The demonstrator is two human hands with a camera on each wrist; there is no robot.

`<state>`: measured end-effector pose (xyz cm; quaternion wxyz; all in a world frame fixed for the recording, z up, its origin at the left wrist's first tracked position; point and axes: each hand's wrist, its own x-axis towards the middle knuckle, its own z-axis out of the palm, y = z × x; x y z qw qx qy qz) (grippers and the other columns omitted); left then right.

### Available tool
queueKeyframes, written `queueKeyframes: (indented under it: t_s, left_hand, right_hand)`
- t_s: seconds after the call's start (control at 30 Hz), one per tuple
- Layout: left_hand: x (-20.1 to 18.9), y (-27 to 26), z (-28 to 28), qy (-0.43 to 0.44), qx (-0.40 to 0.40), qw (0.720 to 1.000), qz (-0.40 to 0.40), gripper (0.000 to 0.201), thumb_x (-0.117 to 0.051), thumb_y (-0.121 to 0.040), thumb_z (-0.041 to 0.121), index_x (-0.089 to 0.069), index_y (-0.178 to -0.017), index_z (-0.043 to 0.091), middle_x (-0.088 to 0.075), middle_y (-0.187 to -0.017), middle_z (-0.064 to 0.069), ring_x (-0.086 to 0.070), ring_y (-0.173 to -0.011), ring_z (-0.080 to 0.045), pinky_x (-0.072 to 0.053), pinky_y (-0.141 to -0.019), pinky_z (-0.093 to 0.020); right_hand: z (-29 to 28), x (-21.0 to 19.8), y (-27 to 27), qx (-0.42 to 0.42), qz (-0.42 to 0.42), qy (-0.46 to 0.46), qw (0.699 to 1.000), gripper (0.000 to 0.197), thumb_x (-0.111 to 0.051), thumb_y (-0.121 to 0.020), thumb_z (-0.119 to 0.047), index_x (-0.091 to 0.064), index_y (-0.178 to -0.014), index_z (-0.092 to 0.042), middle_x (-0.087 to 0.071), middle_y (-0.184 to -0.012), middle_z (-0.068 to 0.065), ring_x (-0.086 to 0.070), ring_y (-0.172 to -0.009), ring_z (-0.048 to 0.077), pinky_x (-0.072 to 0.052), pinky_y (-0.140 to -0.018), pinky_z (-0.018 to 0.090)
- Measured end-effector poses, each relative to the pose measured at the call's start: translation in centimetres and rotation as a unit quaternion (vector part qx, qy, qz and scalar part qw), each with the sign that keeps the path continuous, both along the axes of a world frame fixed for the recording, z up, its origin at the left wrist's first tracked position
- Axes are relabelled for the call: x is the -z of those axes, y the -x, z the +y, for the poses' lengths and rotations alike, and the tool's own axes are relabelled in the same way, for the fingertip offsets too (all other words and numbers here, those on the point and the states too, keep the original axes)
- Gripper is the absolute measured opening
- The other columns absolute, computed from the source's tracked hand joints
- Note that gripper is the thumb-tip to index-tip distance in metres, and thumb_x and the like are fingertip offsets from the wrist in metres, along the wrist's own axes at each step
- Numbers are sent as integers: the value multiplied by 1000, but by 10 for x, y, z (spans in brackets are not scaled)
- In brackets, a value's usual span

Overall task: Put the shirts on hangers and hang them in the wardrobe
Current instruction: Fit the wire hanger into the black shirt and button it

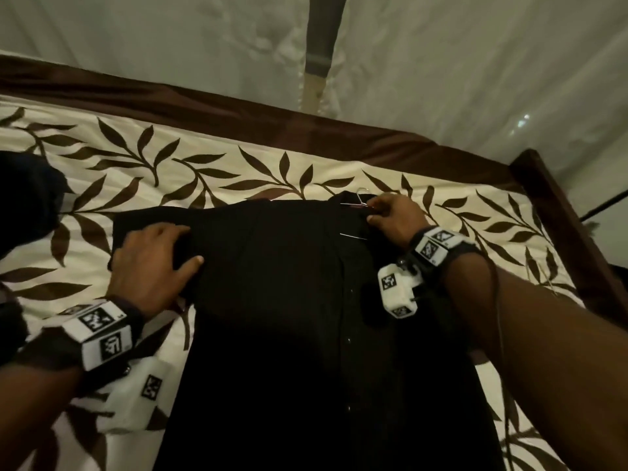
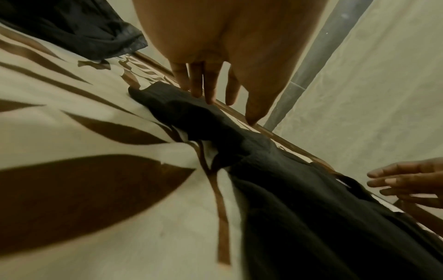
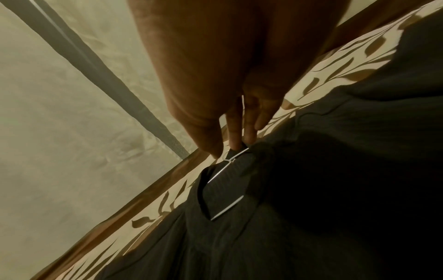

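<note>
A black button shirt (image 1: pixel 289 300) lies flat, front up, on the leaf-patterned bedspread (image 1: pixel 163 164). A thin wire hanger (image 1: pixel 360 202) sits in its collar, hook poking out past the neckline. My right hand (image 1: pixel 372 211) pinches the hanger's neck at the collar; the right wrist view shows the hanger (image 3: pixel 223 170) running under the shirt (image 3: pixel 311 189) from my right hand (image 3: pixel 226 151). My left hand (image 1: pixel 188 244) rests with straight fingers on the shirt's left shoulder and sleeve. In the left wrist view my left hand's (image 2: pixel 230 108) fingers (image 2: pixel 208 94) touch the bunched sleeve of the shirt (image 2: pixel 311 208).
Another dark garment (image 1: pixel 27 198) lies on the bed at the far left, also seen as a dark garment (image 2: pixel 72 28) in the left wrist view. A dark wooden bed frame (image 1: pixel 560 215) borders the right side. Pale netting (image 1: pixel 475 62) and a post (image 1: pixel 321 45) stand behind the bed.
</note>
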<state>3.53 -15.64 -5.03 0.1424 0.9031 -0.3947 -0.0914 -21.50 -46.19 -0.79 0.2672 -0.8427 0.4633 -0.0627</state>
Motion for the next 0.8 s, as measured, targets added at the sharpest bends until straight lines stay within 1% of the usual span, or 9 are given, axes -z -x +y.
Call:
queueKeyframes:
  t_s: [0.17,0.3,0.37,0.43,0.5,0.57,0.63,0.73,0.8]
  left_hand:
    - [15,-12,-26,-31,35,998,-42,66,-67,-88,41,-46,-145,13,-45,-148,-18,-41,-133,-41,-39,-105,-60]
    - [15,-16,-39,-76,16,996,-50,76,-62,-88,53,-28,-152,30,-44,-146,-13,-37,-128,-44,-32,-100,-60]
    - [11,-22,-42,-104,25,992,-70,65,-62,-86,57,-43,-143,32,-56,-129,-13,-43,-122,-41,-32,-98,-59]
    - [4,-31,-42,-113,50,989,-80,45,-64,-83,57,-63,-117,26,-64,-104,-9,-52,-109,-38,-38,-95,-57]
    - [0,-46,-38,-112,57,989,-78,38,-67,-78,59,-65,-96,26,-59,-89,-7,-56,-96,-37,-45,-87,-55]
    - [-4,-63,-31,-90,68,991,-76,35,-63,-74,69,-56,-82,36,-55,-87,-3,-56,-89,-34,-49,-81,-56]
    - [-9,-74,-25,-51,73,996,-33,30,-69,-76,63,-51,-76,39,-57,-80,2,-57,-81,-29,-50,-80,-58]
    - [-14,-88,-19,10,68,998,2,26,-77,-79,45,-50,-79,46,-58,-75,0,-59,-72,-27,-53,-71,-60]
    - [-24,-95,-18,67,60,996,-24,31,-72,-74,63,-51,-82,42,-59,-78,0,-61,-72,-28,-55,-68,-60]
  right_hand:
    - [-27,25,-30,-45,72,65,994,36,-64,-94,-19,-61,-129,-12,-64,-128,12,-59,-118,31,-43,-96,29]
    - [-38,34,-47,-24,108,101,989,40,-60,-96,-32,-57,-131,-12,-63,-128,13,-57,-119,34,-44,-96,34]
    - [-43,35,-51,-28,107,80,991,48,-66,-93,-35,-55,-135,-13,-61,-132,11,-56,-122,31,-44,-96,33]
    - [-46,31,-53,-50,128,70,988,42,-74,-88,-30,-64,-125,-12,-64,-126,10,-60,-115,28,-44,-87,29]
    - [-49,23,-51,-56,143,75,985,30,-79,-83,-27,-71,-107,-12,-68,-114,10,-62,-104,24,-44,-78,27]
    - [-55,11,-47,-30,128,96,987,28,-82,-79,-28,-71,-99,-12,-69,-106,9,-63,-99,24,-45,-75,29]
    - [-61,-7,-43,11,88,144,986,31,-83,-77,-31,-70,-99,-14,-69,-103,8,-64,-96,26,-46,-73,31]
    - [-74,-38,-44,41,20,210,977,27,-81,-76,-30,-72,-95,-14,-71,-97,8,-66,-91,25,-49,-72,31]
    - [-86,-55,-49,69,-18,240,968,28,-77,-75,-25,-70,-99,-14,-71,-100,12,-66,-94,30,-54,-78,36]
